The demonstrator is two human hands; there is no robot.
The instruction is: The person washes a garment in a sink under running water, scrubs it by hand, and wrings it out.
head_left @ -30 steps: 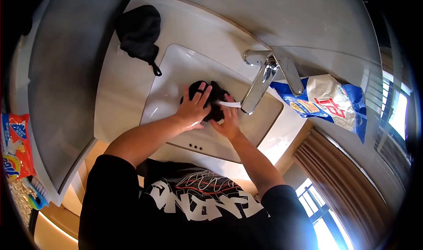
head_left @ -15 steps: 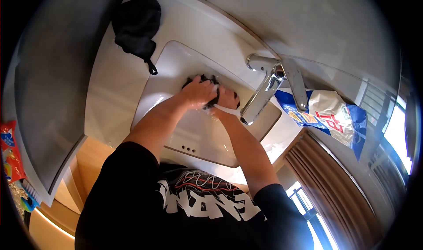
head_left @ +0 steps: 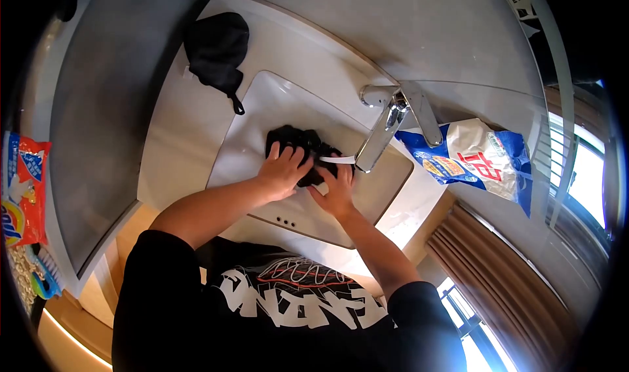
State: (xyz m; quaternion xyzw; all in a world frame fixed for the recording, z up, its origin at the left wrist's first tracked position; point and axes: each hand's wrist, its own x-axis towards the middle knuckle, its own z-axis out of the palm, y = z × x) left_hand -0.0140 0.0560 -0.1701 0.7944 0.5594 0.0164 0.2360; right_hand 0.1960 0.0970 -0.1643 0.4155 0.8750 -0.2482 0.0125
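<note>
A wet black cloth [head_left: 293, 139] lies bunched in the white sink [head_left: 252, 120]. On its left part rests my left hand [head_left: 283, 172], with the fingers spread over the fabric. My right hand [head_left: 337, 190] touches the cloth's right part, fingers apart and pointing toward the tap. From the chrome faucet [head_left: 382, 137] a white stream of water runs onto the cloth near my right fingers. The underside of the cloth is hidden.
A black pouch-like item with a loop [head_left: 216, 48] lies on the counter at upper left. Behind the faucet leans a blue and white bag [head_left: 481, 159]. At far left are a red packet [head_left: 27, 188] and a brush [head_left: 47, 274].
Half a second ago my hands were bunched together around the cloth; now they are apart with fingers spread, and the cloth is more spread out. The camera view has shifted.
</note>
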